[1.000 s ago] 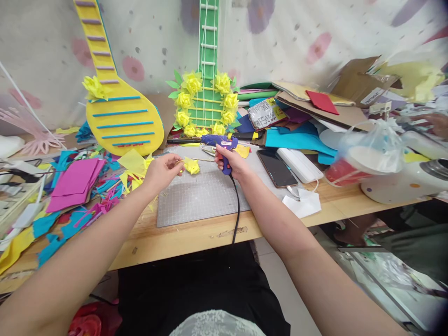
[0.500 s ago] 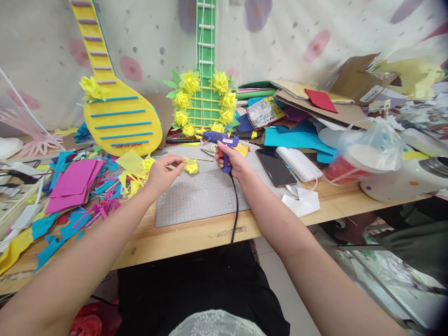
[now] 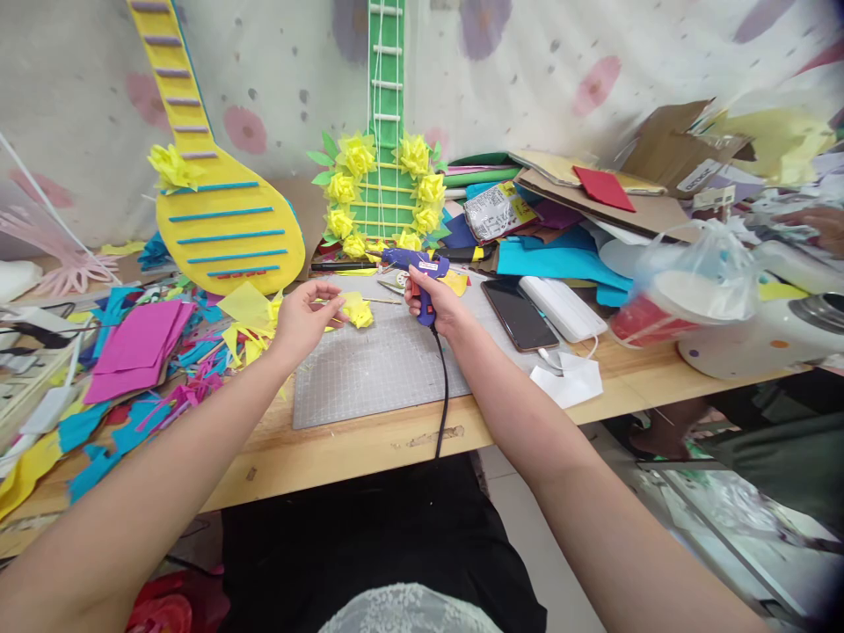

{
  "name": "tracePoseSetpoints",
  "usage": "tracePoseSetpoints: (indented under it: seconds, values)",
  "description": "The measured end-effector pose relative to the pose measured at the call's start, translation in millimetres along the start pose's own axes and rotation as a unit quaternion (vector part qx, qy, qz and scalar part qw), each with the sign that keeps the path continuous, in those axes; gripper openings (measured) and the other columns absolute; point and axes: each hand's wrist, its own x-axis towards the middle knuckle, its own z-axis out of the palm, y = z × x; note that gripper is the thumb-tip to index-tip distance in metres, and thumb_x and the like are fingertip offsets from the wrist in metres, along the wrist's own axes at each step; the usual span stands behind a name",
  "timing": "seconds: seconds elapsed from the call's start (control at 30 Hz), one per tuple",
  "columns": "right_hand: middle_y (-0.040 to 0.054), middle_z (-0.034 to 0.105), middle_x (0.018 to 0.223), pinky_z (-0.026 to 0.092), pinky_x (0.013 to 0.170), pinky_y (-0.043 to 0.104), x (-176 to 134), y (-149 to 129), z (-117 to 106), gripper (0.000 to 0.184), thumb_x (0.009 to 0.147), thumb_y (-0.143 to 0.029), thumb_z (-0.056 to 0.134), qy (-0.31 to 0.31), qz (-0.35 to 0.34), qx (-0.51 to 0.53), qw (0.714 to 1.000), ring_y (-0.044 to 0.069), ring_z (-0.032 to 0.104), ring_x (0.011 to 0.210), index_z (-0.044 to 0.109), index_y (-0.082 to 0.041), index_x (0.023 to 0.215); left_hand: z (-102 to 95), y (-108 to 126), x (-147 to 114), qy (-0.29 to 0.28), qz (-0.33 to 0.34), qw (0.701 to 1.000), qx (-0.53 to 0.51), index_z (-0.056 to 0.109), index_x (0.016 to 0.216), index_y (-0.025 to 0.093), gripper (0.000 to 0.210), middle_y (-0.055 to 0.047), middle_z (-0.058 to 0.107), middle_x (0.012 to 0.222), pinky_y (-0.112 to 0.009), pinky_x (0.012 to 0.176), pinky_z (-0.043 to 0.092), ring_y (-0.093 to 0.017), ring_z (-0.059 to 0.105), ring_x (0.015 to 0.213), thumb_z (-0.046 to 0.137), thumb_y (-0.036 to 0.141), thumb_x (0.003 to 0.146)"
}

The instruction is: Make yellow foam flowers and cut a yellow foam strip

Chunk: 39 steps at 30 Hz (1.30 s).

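My right hand [image 3: 432,297] is wrapped round a purple glue gun [image 3: 414,261], its nozzle pointing left and its black cord running down over the table edge. A small yellow paper flower [image 3: 358,311] is at the fingertips of my left hand [image 3: 309,318], which is closed on its left side in a loose pinch. The flower is over the grey cutting mat [image 3: 369,378], left of the glue gun. Behind the hands stands a green paper guitar [image 3: 386,198] ringed with yellow paper flowers and green leaves. A yellow lute-shaped cutout [image 3: 230,224] leans at its left.
Magenta paper sheets [image 3: 135,352] and coloured scraps cover the left side. On the right lie a black phone [image 3: 520,314], a white power bank [image 3: 563,308] and a bagged red-and-white tub [image 3: 673,308]. Cardboard and paper are piled behind. Another person's hand [image 3: 818,227] shows at the far right.
My left hand has shifted slightly and its fingers have bent differently at the flower. Another person's hand has come into view at the far right. My right hand stays with the glue gun.
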Motion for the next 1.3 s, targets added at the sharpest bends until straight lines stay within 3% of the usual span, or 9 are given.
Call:
tracePoseSetpoints:
  seconds: [0.17, 0.3, 0.57, 0.73, 0.97, 1.3]
  values:
    - [-0.0042, 0.053, 0.051, 0.029, 0.038, 0.017, 2, 1, -2, 0.038, 0.067, -0.049, 0.070, 0.000, -0.002, 0.010, 1.000, 0.003, 0.036, 0.040, 0.050, -0.017, 0.063, 0.4, -3, -1, -0.002, 0.015, 1.000, 0.007, 0.063, 0.078, 0.016, 0.020, -0.002, 0.063, 0.070, -0.030, 0.067, 0.056, -0.016, 0.065, 0.064, 0.067, 0.031, 0.066]
    - [-0.0044, 0.052, 0.053, 0.031, 0.039, 0.017, 4, 2, -5, 0.040, 0.068, -0.053, 0.067, 0.002, -0.012, -0.010, 1.000, 0.003, 0.037, 0.040, 0.050, -0.017, 0.065, -0.4, -8, -3, 0.005, 0.126, 0.990, 0.061, 0.065, 0.077, 0.017, 0.016, -0.005, 0.066, 0.088, -0.028, 0.075, 0.054, -0.016, 0.064, 0.081, 0.065, 0.032, 0.069]
    - [-0.0044, 0.052, 0.054, 0.033, 0.039, 0.018, 3, 2, -5, 0.042, 0.066, -0.056, 0.067, 0.008, -0.015, -0.030, 0.999, 0.003, 0.036, 0.040, 0.048, -0.018, 0.065, 3.6, -15, -3, -0.021, 0.276, 0.937, 0.212, 0.065, 0.075, 0.021, 0.013, -0.005, 0.067, 0.089, -0.031, 0.089, 0.046, -0.017, 0.061, 0.092, 0.054, 0.028, 0.079]
    - [-0.0043, 0.053, 0.053, 0.033, 0.038, 0.017, 3, 0, -5, 0.042, 0.065, -0.054, 0.069, 0.012, -0.012, -0.016, 1.000, 0.003, 0.037, 0.041, 0.049, -0.017, 0.066, 9.7, -30, 3, -0.038, 0.357, 0.890, 0.281, 0.064, 0.079, 0.021, 0.019, -0.006, 0.068, 0.094, -0.029, 0.086, 0.047, -0.016, 0.062, 0.091, 0.047, 0.025, 0.085]
    - [-0.0042, 0.054, 0.052, 0.031, 0.036, 0.017, 5, 2, -6, 0.040, 0.064, -0.051, 0.071, -0.003, -0.015, 0.014, 1.000, 0.002, 0.037, 0.039, 0.050, -0.017, 0.064, 11.8, -43, 10, -0.001, 0.405, 0.847, 0.345, 0.065, 0.082, 0.019, 0.022, -0.006, 0.069, 0.093, -0.026, 0.079, 0.049, -0.015, 0.064, 0.087, 0.044, 0.022, 0.088]
    - [-0.0040, 0.054, 0.052, 0.031, 0.036, 0.017, 5, 2, -5, 0.040, 0.065, -0.051, 0.071, -0.005, -0.018, 0.010, 1.000, 0.002, 0.037, 0.039, 0.050, -0.017, 0.064, 12.0, -47, 10, -0.018, 0.408, 0.823, 0.395, 0.066, 0.082, 0.020, 0.024, -0.006, 0.069, 0.095, -0.028, 0.074, 0.048, -0.016, 0.064, 0.087, 0.042, 0.021, 0.087]
